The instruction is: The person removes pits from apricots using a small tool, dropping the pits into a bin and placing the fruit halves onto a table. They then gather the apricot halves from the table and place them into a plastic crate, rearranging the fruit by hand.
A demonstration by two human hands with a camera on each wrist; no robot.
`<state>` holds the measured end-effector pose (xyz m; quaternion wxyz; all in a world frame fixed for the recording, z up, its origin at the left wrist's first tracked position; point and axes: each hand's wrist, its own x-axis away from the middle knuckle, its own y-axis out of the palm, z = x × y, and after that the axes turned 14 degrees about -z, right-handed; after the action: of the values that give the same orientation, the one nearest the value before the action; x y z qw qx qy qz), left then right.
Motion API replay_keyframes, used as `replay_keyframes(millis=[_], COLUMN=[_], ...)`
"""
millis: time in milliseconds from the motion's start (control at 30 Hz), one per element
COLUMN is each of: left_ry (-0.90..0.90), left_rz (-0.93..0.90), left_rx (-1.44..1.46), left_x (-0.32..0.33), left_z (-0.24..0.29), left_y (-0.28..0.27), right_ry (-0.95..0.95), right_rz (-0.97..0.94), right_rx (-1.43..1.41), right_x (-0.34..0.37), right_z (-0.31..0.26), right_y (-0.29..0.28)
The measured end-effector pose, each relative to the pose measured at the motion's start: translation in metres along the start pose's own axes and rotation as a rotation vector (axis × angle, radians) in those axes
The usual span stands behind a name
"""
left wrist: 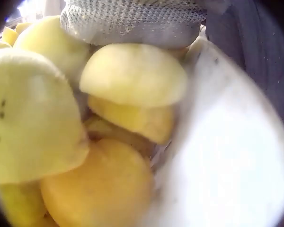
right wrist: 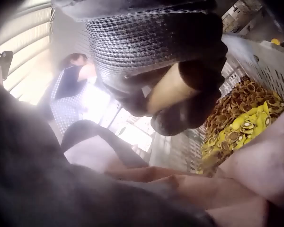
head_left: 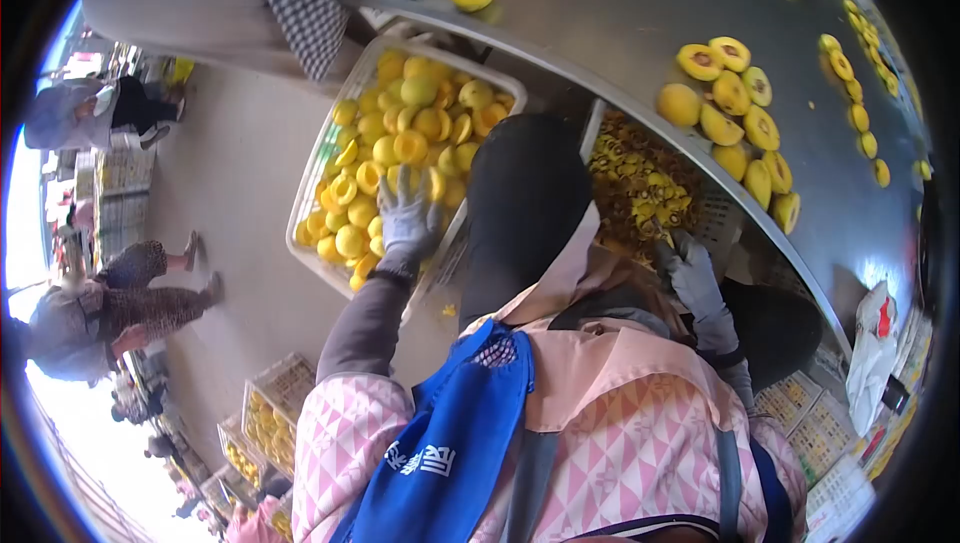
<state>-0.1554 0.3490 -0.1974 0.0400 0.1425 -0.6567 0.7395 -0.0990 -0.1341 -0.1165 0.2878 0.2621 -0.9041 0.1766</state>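
Note:
My gloved left hand [head_left: 408, 223] lies with spread fingers on yellow peach halves [head_left: 410, 147] in a white crate [head_left: 327, 143]. In the left wrist view, the grey glove [left wrist: 132, 23] is right behind a pale peach half [left wrist: 132, 75], beside the crate wall [left wrist: 227, 156]. My gloved right hand [head_left: 692, 278] is low by the table edge, near a crate of pits and yellow scraps [head_left: 650, 183]. Its fingers curl round a wooden handle [right wrist: 173, 87] in the right wrist view; the tool's working end is hidden there.
A metal table [head_left: 600, 13] curves along the right, bearing a cluster of cut peaches [head_left: 732, 93] and rows of halves [head_left: 855, 93]. My dark-clad knee [head_left: 525, 193] stands between the two crates. More fruit crates [head_left: 280, 383] and several people are to the left.

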Motion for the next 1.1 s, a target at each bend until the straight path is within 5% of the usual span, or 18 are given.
replay_keyframes(millis=[167,233,300,400,467,533,633,667,800,900,1000,1100], left_ry=[-0.099,-0.008,0.154,0.315,0.468,0.653,0.649,0.774,0.729,0.691,0.709,1.022], left_rz=[-0.119,0.139,0.331,0.451,0.436,0.345,0.086,0.072,-0.034,-0.280,-0.270,-0.287], left_rx=[-0.058,-0.058,0.158,0.351,0.420,0.392,0.315,0.340,0.154,0.289,0.195,0.159], left_x=[-0.004,-0.018,-0.045,-0.082,-0.093,-0.105,-0.133,-0.146,-0.229,-0.264,-0.323,-0.338], left_z=[-0.007,-0.016,-0.012,0.054,0.120,0.193,0.285,0.313,0.386,0.420,0.418,0.415], left_y=[-0.010,-0.012,-0.054,-0.146,-0.209,-0.251,-0.275,-0.273,-0.253,-0.241,-0.192,-0.179], right_ry=[-0.206,-0.488,-0.338,-0.160,-0.267,-0.281,-0.376,-0.401,-0.449,-0.488,-0.489,-0.455], right_rz=[0.079,0.112,0.208,0.102,0.151,0.141,0.191,0.240,0.272,0.324,0.325,0.283], right_rx=[0.191,0.329,0.545,0.487,0.368,0.306,0.240,0.251,0.193,0.189,0.179,0.175], right_x=[0.010,0.006,0.011,0.022,0.036,0.051,0.064,0.067,0.085,0.090,0.096,0.098], right_z=[-0.004,0.002,0.003,-0.030,-0.040,-0.052,-0.050,-0.049,-0.048,-0.039,-0.039,-0.037], right_y=[-0.008,-0.006,-0.002,-0.017,-0.021,-0.029,-0.033,-0.036,-0.049,-0.055,-0.060,-0.063])
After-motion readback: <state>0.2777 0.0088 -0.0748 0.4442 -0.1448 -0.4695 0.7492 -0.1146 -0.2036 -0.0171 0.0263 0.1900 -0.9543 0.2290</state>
